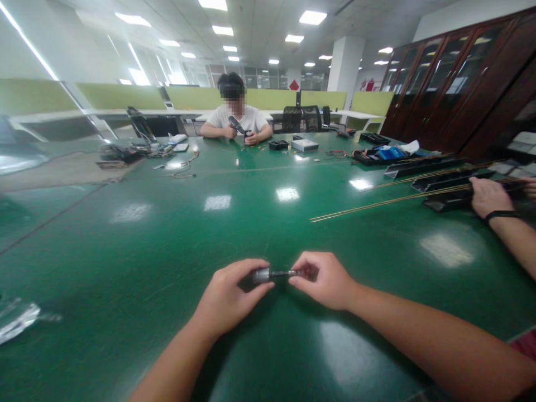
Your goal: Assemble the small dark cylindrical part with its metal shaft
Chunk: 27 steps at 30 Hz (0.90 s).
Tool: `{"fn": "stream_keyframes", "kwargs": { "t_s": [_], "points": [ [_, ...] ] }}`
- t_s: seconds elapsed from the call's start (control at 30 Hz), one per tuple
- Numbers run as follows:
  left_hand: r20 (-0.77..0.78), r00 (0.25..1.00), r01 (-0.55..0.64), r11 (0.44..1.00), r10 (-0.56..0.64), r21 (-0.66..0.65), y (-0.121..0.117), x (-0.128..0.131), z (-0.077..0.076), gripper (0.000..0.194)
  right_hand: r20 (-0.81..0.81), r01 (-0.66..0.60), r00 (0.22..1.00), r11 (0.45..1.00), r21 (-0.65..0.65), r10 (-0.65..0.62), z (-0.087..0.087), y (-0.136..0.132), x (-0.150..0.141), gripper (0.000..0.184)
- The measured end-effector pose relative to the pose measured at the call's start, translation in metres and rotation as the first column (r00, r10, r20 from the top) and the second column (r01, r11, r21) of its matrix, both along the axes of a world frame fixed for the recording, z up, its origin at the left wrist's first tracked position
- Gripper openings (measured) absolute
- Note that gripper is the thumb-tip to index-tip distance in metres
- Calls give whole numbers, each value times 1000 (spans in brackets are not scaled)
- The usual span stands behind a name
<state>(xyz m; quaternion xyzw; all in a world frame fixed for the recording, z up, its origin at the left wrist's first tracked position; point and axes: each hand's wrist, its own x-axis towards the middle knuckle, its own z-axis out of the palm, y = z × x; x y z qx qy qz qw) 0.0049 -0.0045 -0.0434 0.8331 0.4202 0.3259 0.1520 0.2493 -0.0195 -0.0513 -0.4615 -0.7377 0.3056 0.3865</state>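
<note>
Low over the green table, my left hand point(232, 293) is closed around a short silver cylinder point(262, 274), thumb and fingers on either side of it. A thin dark rod point(280, 273) runs from the cylinder's right end toward my right hand point(322, 279). The thumb and fingertips of that hand pinch the rod's far end, where a small reddish-brown part point(309, 272) shows between the fingers. Rod and cylinder lie in one line, nearly level. What exactly the cylinder is, I cannot make out; my fingers cover part of it.
A co-worker's hand point(491, 196) at the right rests by black channel pieces point(444, 181) and long thin brass-coloured rods point(355, 211). Across the green table point(167, 234) sits another person point(237, 114) holding a dark tool. A white box point(305, 145) and cables point(184, 167) lie farther back.
</note>
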Motion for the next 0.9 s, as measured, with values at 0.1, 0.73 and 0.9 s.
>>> {"fn": "stream_keyframes", "kwargs": {
  "t_s": [0.1,0.73,0.9],
  "points": [
    [-1,1000,1,1000,-1,-9,1,0,0,29,7,8,1000,1000,-6,-8,1,0,0,11],
    [131,977,-152,981,167,-117,11,-7,4,36,-6,-18,1000,1000,22,18,1,-3,-2,13],
    [247,898,-317,925,363,-210,20,-9,-1,58,-16,-34,999,999,10,35,-3,-1,-3,13]
  ]
}}
